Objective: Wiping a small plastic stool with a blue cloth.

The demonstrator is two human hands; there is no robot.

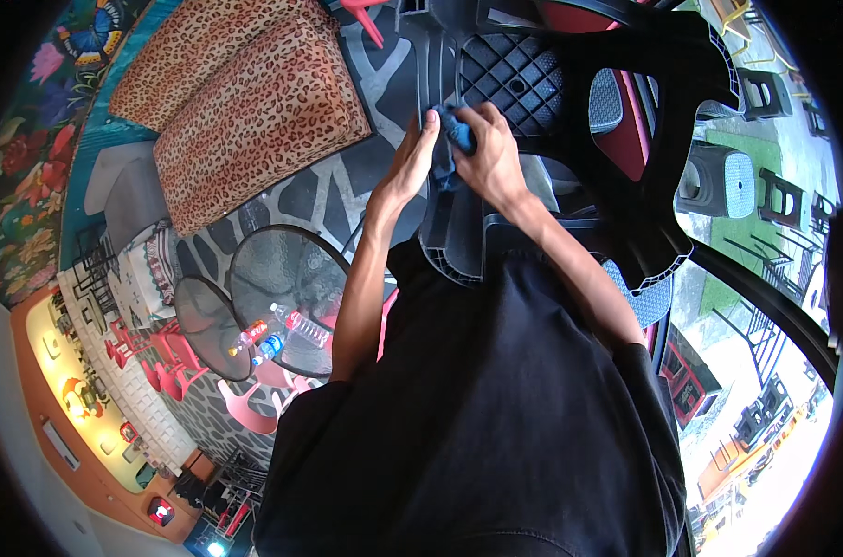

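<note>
A black plastic stool (619, 139) is turned so that its hollow inside and the ribbed underside of its seat (515, 83) face me. With my right hand (491, 157) I grip a bunched blue cloth (459, 139) and press it against the channel of the nearest leg (456, 233). My left hand (411, 160) holds the outer edge of that same leg, thumb up beside the cloth. Its other fingers are mostly hidden behind the leg. Part of the cloth hangs down inside the channel between both hands.
Leopard-print cushioned seats (261, 132) lie to the left. Below them are round glass tables (285, 271) with plastic bottles (303, 327) and pink chairs (247, 407). Other plastic stools with patterned grey seats (739, 184) stand at the right, past a dark frame bar (762, 299).
</note>
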